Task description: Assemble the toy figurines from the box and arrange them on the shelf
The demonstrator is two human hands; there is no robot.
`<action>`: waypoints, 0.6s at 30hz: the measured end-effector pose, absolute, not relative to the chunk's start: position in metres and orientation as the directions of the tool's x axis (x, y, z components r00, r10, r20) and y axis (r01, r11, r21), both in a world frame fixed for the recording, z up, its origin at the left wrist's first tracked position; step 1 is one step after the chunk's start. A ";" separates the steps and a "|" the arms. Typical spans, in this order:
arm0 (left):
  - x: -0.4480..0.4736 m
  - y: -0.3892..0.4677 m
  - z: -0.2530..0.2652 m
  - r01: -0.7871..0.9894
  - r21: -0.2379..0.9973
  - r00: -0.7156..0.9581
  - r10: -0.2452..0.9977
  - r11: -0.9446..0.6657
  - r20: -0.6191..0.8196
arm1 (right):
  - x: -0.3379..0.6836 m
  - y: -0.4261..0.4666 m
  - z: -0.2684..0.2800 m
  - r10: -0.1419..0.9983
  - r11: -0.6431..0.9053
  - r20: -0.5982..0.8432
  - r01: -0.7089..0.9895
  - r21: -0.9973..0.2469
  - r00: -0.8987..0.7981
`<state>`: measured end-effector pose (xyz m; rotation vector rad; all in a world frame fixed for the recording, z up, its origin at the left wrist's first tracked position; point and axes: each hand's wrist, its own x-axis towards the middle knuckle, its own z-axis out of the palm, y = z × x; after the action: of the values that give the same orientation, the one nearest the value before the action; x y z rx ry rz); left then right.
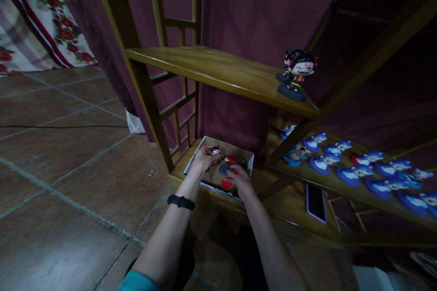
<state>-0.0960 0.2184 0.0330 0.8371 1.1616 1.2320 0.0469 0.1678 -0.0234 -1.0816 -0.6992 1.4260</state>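
Observation:
A shallow open cardboard box (235, 147) with white edges sits on the lower shelf, and both my hands are in it. My left hand (203, 160), with a black band on the wrist, is closed around a small black-haired figurine (215, 150) near the box's left side. On the right, my right hand (240, 177) pinches the dark round base (224, 169) of another figurine, whose red part shows beyond it. Just below that base is a red round piece (226, 183). A small dark figurine (244, 164) lies by the box's right wall.
Two black-haired figurines (297, 75) stand on the upper wooden shelf (205, 66). Several blue-based figurines (355, 173) line the shelf at right. A phone (316, 203) lies on the lower board. Wooden uprights (131, 68) frame the shelves; a black cable (64, 126) crosses the tiled floor.

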 end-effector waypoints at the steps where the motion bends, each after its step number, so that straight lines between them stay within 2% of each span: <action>1: -0.092 0.216 0.033 -0.244 0.953 -0.033 0.980 0.182 -0.196 | 0.052 0.162 -0.020 0.969 -0.173 -0.236 -0.478 -0.861 0.075; 5: -0.078 0.207 0.031 -0.210 0.967 0.020 0.990 0.143 -0.142 | 0.068 0.141 -0.011 0.935 -0.221 -0.347 -0.634 -0.741 0.080; 11: -0.054 0.197 0.022 -0.163 0.983 0.072 0.995 0.079 -0.068 | 0.063 0.143 -0.009 0.893 -0.306 -0.449 -0.786 -0.537 -0.040; 13: -0.048 0.195 0.022 -0.057 0.998 0.044 0.999 0.026 -0.024 | 0.056 0.146 -0.008 0.872 -0.339 -0.485 -0.791 -0.509 -0.062; 15: -0.045 0.191 0.024 0.139 0.989 0.026 0.999 -0.044 0.041 | 0.051 0.149 -0.007 0.857 -0.346 -0.512 -0.801 -0.488 -0.058; 18: -0.041 0.183 0.030 0.479 0.864 0.086 0.988 -0.157 0.132 | 0.049 0.152 -0.005 0.866 -0.300 -0.499 -0.828 -0.475 -0.028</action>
<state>-0.0413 0.1830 0.0303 1.7177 1.4564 0.9980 0.0495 0.1518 -0.0051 -0.8608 -0.0605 1.6667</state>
